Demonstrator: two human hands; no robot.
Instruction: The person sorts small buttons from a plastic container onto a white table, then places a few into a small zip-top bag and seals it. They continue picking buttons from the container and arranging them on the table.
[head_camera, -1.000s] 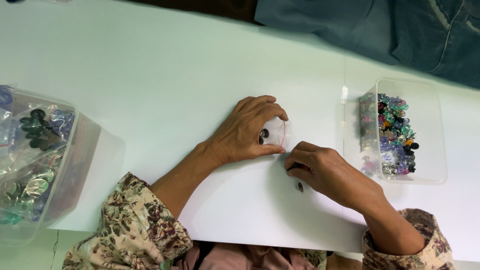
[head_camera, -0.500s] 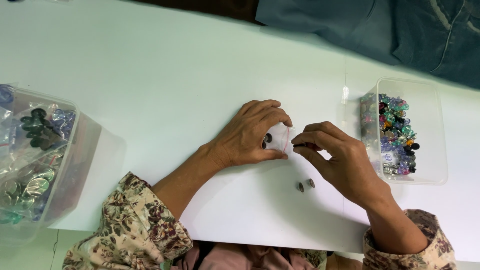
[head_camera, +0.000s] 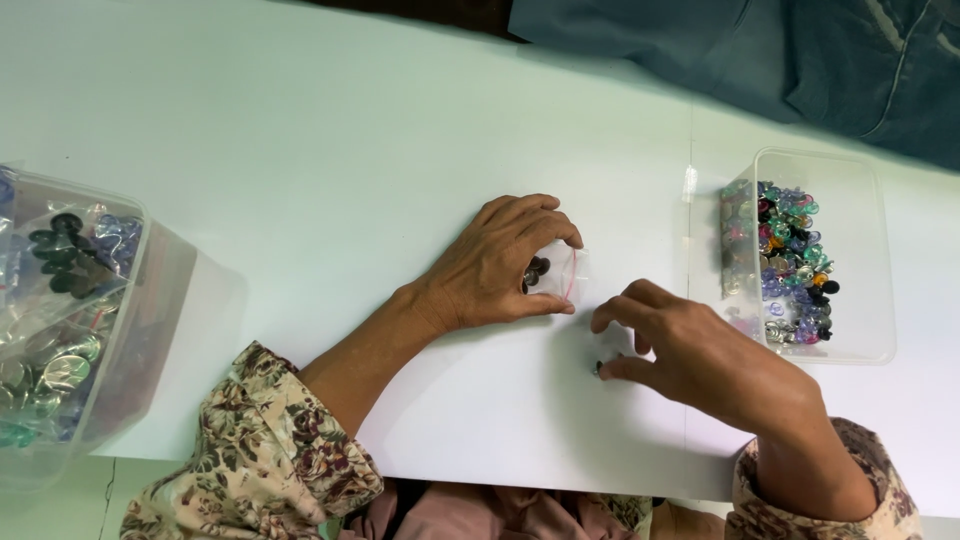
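My left hand (head_camera: 500, 265) holds a small clear zip bag (head_camera: 560, 272) against the white table (head_camera: 330, 160), thumb and fingers pinching its edge; dark beads show inside the bag. My right hand (head_camera: 700, 350) rests on the table just right of and below the bag, fingers curled down over a small dark bead (head_camera: 598, 369) lying on the surface. Whether the fingertips grip that bead is hidden by the fingers.
A clear plastic tub (head_camera: 860, 260) with several colourful beads stands right of my right hand. At the left edge sits a larger clear container (head_camera: 120, 340) full of bagged beads. Another person in dark blue clothing (head_camera: 800, 70) is across the table.
My right hand has left the bag's opening and dropped down to the table over the loose bead. My left hand has kept hold of the bag.
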